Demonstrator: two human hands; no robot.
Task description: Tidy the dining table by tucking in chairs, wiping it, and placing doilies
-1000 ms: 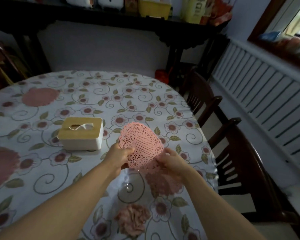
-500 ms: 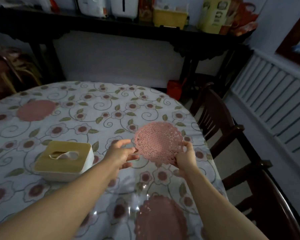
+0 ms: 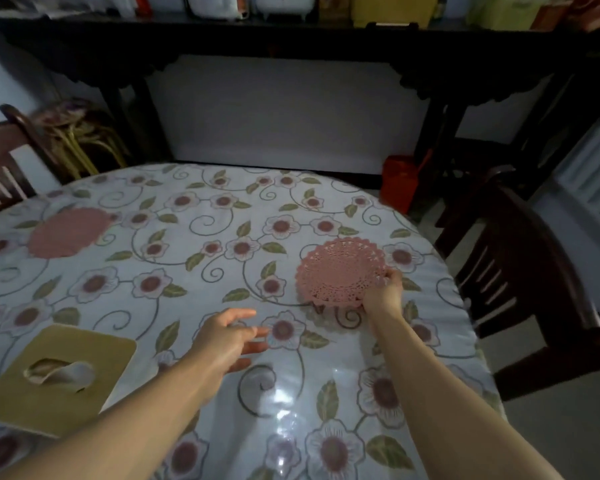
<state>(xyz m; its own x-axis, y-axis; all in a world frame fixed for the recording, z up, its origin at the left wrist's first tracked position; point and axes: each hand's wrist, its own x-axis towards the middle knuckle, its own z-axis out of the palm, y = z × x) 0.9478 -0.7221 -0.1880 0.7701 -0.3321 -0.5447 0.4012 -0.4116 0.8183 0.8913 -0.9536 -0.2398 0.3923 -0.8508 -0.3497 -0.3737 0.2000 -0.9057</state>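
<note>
A round pink lace doily (image 3: 338, 271) hovers low over the right side of the table (image 3: 201, 237), which wears a floral cloth. My right hand (image 3: 385, 294) pinches the doily's near right edge. My left hand (image 3: 227, 336) floats above the cloth to the doily's left, fingers spread and relaxed, holding nothing. Another pink doily (image 3: 68, 232) lies flat at the far left of the table.
A tissue box with a wooden lid (image 3: 54, 377) sits at the near left. A dark wooden chair (image 3: 520, 271) stands at the table's right edge, another chair (image 3: 4, 161) at the far left. A dark sideboard (image 3: 291, 39) runs along the back wall.
My left hand has let go of the doily and drawn back to the left. My right hand carried the doily farther right and lower toward the cloth.
</note>
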